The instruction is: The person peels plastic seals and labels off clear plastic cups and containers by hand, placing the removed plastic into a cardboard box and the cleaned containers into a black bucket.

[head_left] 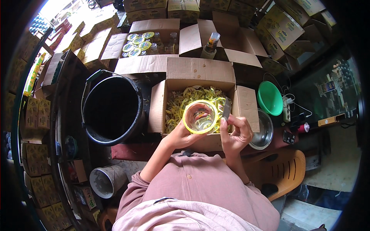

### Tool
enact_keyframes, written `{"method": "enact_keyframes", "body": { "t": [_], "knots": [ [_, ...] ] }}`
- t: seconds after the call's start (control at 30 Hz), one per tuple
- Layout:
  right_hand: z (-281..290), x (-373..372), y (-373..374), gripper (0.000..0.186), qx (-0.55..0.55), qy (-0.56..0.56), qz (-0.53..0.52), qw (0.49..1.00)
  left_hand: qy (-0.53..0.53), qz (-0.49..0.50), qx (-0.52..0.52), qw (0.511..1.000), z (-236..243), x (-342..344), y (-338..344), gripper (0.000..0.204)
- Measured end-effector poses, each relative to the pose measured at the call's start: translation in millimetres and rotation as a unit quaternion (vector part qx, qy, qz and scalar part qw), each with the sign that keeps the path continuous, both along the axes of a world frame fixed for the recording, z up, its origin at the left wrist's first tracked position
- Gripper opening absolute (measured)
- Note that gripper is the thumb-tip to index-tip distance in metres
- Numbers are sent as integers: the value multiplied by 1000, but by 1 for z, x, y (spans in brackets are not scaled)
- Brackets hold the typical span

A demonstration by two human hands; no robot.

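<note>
My left hand [180, 136] is wrapped round a clear cup with a yellow rim [200, 118], its round end turned up toward me. Fingers show through the clear wall. Just right of the rim, my right hand [236, 134] pinches a flat grey blade [226, 109] between thumb and fingers. A piece of clear film with yellow lies between the blade and the rim; whether the blade touches the cup I cannot tell. Both hands are over the near side of an open cardboard box [200, 69], which is full of curly yellow-green strips [175, 103].
A black bucket [89, 131] stands left of the box. To the right are a green bowl [270, 98], a metal bowl [266, 131] and a power strip [286, 111]. Behind, another carton holds yellow-topped jars [135, 46]. An orange plastic chair [285, 171] is near my right side.
</note>
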State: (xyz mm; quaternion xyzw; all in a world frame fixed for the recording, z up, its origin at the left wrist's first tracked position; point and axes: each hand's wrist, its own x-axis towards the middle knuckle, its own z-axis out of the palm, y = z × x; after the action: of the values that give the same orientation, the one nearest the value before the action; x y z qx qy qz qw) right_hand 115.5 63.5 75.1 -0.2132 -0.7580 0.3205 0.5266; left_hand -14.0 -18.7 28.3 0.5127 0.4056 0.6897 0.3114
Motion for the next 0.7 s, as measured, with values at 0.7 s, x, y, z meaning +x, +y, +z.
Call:
{"method": "enact_keyframes", "body": {
  "t": [0.7],
  "knots": [
    [2, 0, 6, 23, 31, -7, 31, 999, 120, 19, -44, 992, 7, -6, -5, 61]
  ]
}}
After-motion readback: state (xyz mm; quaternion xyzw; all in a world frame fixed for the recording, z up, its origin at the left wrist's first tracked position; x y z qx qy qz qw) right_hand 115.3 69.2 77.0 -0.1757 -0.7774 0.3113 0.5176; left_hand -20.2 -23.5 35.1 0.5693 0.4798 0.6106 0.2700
